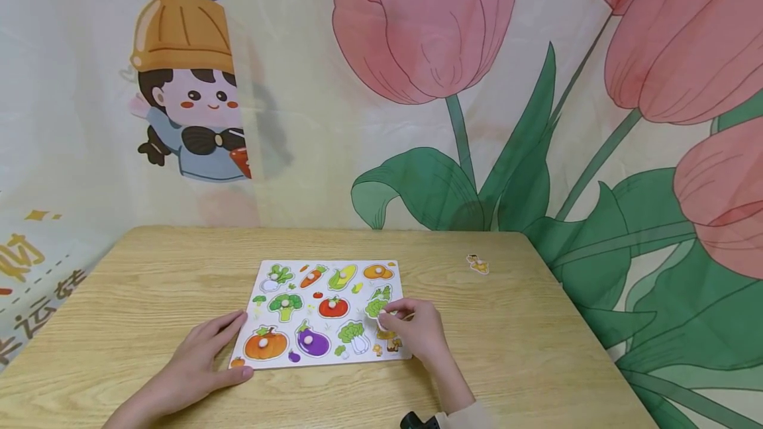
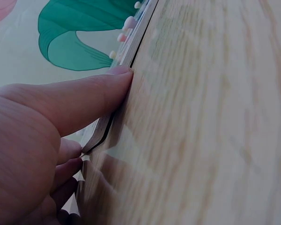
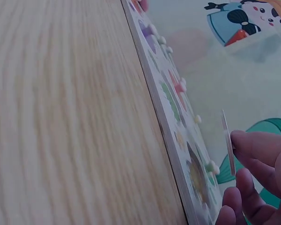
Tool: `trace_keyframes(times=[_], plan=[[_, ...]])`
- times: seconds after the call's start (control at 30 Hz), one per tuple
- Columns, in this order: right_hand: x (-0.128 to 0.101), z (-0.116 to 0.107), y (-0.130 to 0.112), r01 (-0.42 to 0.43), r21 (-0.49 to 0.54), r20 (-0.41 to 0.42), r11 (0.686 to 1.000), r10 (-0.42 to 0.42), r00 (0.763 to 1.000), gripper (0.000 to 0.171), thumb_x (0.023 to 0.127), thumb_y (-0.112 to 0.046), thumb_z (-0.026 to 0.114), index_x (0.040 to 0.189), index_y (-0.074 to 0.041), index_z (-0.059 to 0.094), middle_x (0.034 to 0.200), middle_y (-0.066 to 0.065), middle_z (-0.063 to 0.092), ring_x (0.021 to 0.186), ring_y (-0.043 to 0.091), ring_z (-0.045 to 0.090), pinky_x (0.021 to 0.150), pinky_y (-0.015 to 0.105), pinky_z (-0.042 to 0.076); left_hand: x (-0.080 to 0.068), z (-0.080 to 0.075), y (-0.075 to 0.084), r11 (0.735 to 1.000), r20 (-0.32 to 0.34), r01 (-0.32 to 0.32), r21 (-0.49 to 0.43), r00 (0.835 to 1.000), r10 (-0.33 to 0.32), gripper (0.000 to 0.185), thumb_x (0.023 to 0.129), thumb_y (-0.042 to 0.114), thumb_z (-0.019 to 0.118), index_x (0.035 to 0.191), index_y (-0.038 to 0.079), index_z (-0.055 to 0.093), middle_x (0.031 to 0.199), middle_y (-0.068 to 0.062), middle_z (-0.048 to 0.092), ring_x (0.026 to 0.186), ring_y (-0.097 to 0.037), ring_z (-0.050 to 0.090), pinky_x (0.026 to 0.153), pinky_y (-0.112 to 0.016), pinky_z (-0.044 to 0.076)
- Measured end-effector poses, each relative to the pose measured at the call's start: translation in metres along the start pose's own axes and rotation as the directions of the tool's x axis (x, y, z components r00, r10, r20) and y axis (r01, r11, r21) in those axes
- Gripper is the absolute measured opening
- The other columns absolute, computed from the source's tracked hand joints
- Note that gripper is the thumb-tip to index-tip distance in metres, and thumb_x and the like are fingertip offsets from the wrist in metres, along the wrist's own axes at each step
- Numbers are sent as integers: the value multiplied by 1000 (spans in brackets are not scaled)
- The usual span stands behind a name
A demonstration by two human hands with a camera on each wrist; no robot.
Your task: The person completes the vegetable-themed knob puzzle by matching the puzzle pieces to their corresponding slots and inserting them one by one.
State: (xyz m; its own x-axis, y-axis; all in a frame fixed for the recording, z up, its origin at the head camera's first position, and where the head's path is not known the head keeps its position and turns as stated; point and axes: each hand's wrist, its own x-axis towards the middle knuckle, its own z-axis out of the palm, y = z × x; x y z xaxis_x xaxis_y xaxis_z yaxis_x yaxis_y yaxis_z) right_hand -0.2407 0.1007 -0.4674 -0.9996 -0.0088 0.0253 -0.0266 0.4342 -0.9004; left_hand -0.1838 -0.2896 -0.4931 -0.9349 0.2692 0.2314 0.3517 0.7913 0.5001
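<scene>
A vegetable peg puzzle board (image 1: 324,316) lies flat on the table. My left hand (image 1: 199,359) holds its near left corner, thumb against the front edge and fingers along the left side; the left wrist view shows the thumb (image 2: 98,96) touching that edge. Above the board's right part, my right hand (image 1: 420,330) pinches a thin puzzle piece (image 3: 228,145), which appears edge-on and tilted up in the right wrist view, apart from the board. Its picture cannot be made out. Near that hand are a green vegetable (image 1: 374,308), a bok choy picture (image 1: 354,336) without a visible knob, and a partly covered mushroom picture (image 1: 392,344).
Knobbed pieces such as the pumpkin (image 1: 271,347), eggplant (image 1: 318,344), tomato (image 1: 334,308) and broccoli (image 1: 286,315) sit on the board. A small loose piece (image 1: 477,264) lies at the back right of the wooden table (image 1: 507,349). A printed curtain (image 1: 310,118) hangs behind.
</scene>
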Motion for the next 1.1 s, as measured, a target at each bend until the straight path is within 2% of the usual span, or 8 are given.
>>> trace_keyframes(times=[0.27, 0.5, 0.7, 1.1], plan=[[-4, 10, -4, 57, -17, 57, 998, -56, 997, 10, 87, -21, 89, 93, -17, 82, 80, -3, 64, 73, 11, 56, 55, 21, 45, 0, 2, -1, 1000, -14, -8, 5, 1000, 8, 96, 82, 47, 89, 155, -3, 50, 157, -21, 47, 138, -46, 38, 102, -64, 36], [-8, 16, -3, 83, -23, 99, 996, -80, 992, 11, 86, -21, 90, 92, -17, 82, 80, -3, 65, 75, 12, 57, 61, 21, 45, -1, 1, -2, 1000, -14, -10, -3, 1000, 10, 97, 82, 47, 89, 156, -2, 50, 158, -20, 46, 139, -47, 37, 103, -65, 35], [-10, 24, -1, 101, -20, 131, 995, -98, 987, 10, 85, -18, 90, 91, -18, 82, 79, -5, 67, 71, 9, 57, 61, 20, 45, -1, 3, -4, 1000, -21, -10, -10, 1000, 10, 97, 83, 49, 88, 156, -2, 50, 158, -20, 46, 140, -46, 36, 104, -64, 34], [-13, 29, 1, 137, -91, 124, 986, -125, 984, 11, 83, -21, 91, 90, -20, 82, 79, -10, 67, 70, 7, 56, 64, 22, 45, 0, 2, -3, 1000, -12, -3, -13, 1000, 3, 98, 83, 50, 88, 157, -1, 49, 158, -20, 45, 140, -47, 36, 104, -66, 35]])
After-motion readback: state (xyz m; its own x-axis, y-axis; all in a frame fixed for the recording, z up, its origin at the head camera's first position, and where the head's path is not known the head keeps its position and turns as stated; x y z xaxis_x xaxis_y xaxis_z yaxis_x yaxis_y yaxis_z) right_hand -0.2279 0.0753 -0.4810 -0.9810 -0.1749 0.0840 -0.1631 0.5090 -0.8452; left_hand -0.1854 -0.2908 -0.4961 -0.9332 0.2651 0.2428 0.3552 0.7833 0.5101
